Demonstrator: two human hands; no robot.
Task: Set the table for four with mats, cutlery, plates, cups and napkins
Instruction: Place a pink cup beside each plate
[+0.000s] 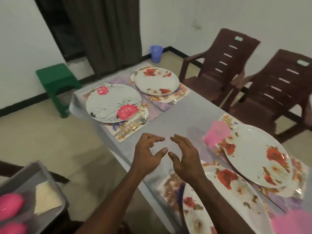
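While both hands hover with fingers loosely curled, empty, cutlery lies diagonally beside the far plate.

— What stands past the table?
— Two brown plastic chairs by the wall, a green stool on the floor, a dark curtain.
— And the blue thing?
— A blue plastic jug, beside the curtain.

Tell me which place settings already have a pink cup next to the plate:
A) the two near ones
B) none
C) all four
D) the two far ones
A: a pink cup stands by the near right plate and another pink cup sits by the nearest plate; the far plates have none.
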